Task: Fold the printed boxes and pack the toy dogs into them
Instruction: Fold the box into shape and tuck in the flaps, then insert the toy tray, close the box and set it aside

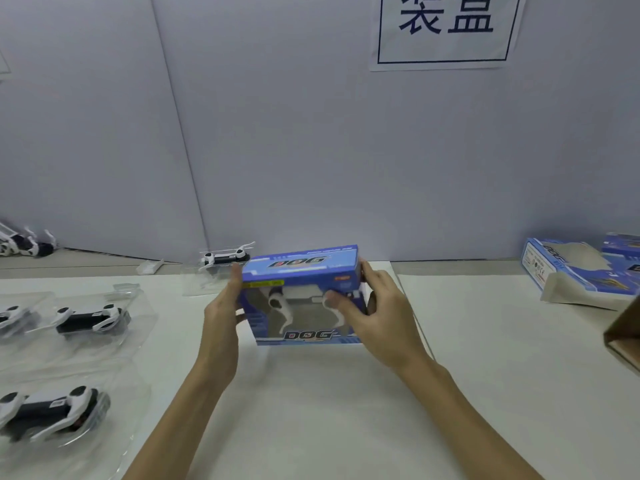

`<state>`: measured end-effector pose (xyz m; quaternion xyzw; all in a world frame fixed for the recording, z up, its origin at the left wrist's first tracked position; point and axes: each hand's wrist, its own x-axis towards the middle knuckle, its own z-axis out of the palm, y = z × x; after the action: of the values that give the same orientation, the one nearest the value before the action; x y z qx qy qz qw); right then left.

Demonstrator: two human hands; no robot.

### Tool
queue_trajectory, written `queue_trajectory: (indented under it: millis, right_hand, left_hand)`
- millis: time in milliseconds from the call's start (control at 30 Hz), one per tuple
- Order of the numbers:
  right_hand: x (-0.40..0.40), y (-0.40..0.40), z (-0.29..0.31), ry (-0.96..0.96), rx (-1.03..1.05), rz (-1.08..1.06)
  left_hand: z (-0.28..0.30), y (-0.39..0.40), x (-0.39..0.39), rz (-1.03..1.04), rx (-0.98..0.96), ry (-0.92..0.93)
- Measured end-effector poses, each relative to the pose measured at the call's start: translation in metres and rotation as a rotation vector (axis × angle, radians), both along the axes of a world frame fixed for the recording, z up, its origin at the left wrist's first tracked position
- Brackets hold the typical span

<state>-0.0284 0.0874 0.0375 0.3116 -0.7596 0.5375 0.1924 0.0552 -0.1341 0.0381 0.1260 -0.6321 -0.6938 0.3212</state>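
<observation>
At 8 o'clock, nearest, a toy dog in a clear tray (52, 414) lies on the white table (311, 410); a second trayed dog (91, 318) sits beyond it at 9. At centre both hands hold the blue box (301, 296) upright on the table, a white dog showing through its window. The left hand (221, 317) lies flat against the box's left side, fingers straight; the right hand (375, 311) grips the right end, thumb across the front. At 11, just behind the box, lies another dog (225, 258). At 3, unfolded boxes (575, 271) lie flat. At 1, a sign (446, 29) hangs on the wall
</observation>
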Motion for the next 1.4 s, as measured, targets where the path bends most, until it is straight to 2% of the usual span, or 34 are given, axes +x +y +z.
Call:
queue_trajectory:
  millis: [100, 233, 467, 600, 767, 900, 967, 1033, 1133, 1200, 1267, 1400]
  right_hand:
    - [-0.005, 0.003, 0.002, -0.232, -0.13, -0.007]
    - [-0.011, 0.006, 0.001, -0.401, -0.131, 0.018]
    - [-0.01, 0.003, -0.008, -0.559, 0.241, 0.117]
    - [-0.017, 0.017, 0.006, -0.567, 0.125, 0.068]
    - [-0.026, 0.049, 0.016, -0.672, 0.15, 0.269]
    - [-0.028, 0.062, 0.033, -0.631, -0.098, 0.138]
    - [-0.033, 0.071, 0.042, -0.618, -0.368, 0.085]
    - [-0.038, 0.083, 0.05, -0.575, -0.723, 0.065]
    - [-0.043, 0.106, 0.065, -0.398, -1.174, 0.067]
    - [-0.046, 0.122, 0.069, -0.278, -1.362, 0.052]
    - [-0.052, 0.135, 0.066, -0.278, -1.336, -0.01]
    - [-0.068, 0.137, 0.042, -0.44, -0.986, -0.287]
  left_hand:
    - [-0.004, 0.013, -0.001, -0.225, -0.101, -0.013]
    - [-0.013, 0.025, -0.005, -0.296, -0.092, -0.008]
    - [-0.014, -0.002, -0.002, -0.326, 0.025, -0.014]
    - [-0.017, -0.007, -0.008, -0.386, 0.046, -0.101]
    - [-0.021, -0.006, -0.011, -0.444, 0.057, -0.15]
    - [-0.025, -0.013, -0.016, -0.272, 0.263, -0.095]
    - [-0.028, -0.016, -0.017, -0.242, 0.224, -0.1]
    - [-0.034, -0.016, -0.018, -0.234, 0.185, -0.13]
    - [-0.043, -0.012, -0.026, -0.236, 0.121, -0.168]
    - [-0.047, -0.011, -0.032, -0.239, 0.069, -0.196]
    - [-0.05, -0.012, -0.036, -0.24, 0.038, -0.221]
    - [-0.055, -0.017, -0.041, -0.218, 0.0, -0.251]
